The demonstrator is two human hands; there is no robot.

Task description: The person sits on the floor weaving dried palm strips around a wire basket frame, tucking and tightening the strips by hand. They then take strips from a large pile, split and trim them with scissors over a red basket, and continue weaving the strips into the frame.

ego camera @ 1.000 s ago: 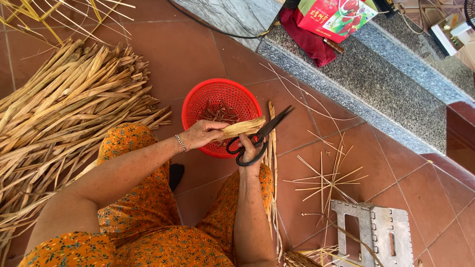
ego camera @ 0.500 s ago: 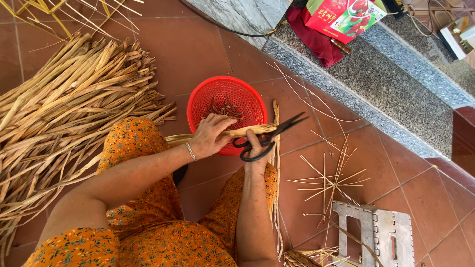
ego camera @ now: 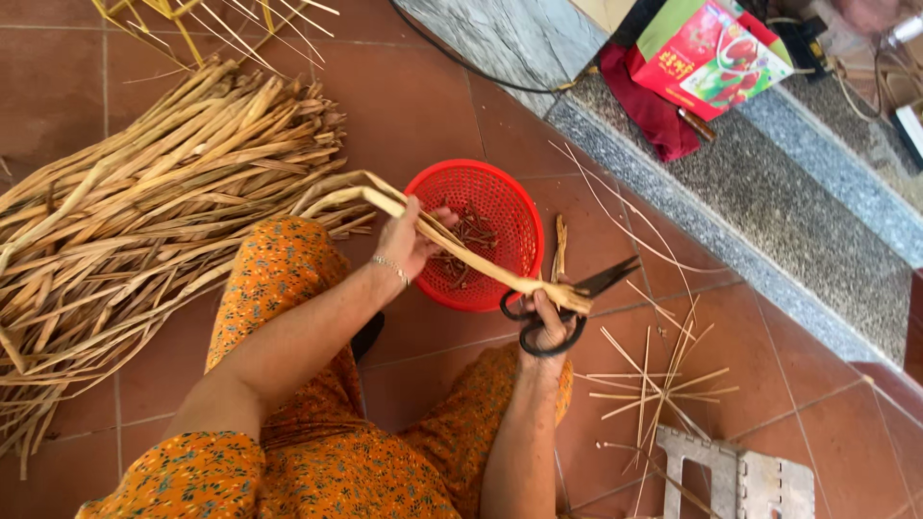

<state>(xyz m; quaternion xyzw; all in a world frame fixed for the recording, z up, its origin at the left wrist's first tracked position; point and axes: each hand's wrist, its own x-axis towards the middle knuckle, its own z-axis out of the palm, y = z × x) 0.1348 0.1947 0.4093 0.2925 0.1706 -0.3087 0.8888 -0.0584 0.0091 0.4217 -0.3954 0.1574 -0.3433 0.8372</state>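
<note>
Left hand (ego camera: 409, 242) — closed around a dry stalk (ego camera: 452, 245), gripping it near its middle, above the rim of the red basket (ego camera: 514, 207). The stalk runs slantwise from the heap down to the right hand.

Right hand (ego camera: 546, 322) — fingers through the loops of black scissors (ego camera: 562, 303), blades parted, the stalk's end lying at the blades.

Basket — on the tiled floor, just beyond the knees, small brown cuttings inside.

Heap of stalks (ego camera: 144, 211) — to the left, touching the orange-patterned trouser leg.

Thin splints (ego camera: 663, 384) — scattered on the tiles to the right, near a grey stool (ego camera: 740, 481).

Stone step (ego camera: 769, 192) — beyond, bearing a red cloth (ego camera: 654, 111) and a printed box (ego camera: 711, 53).
</note>
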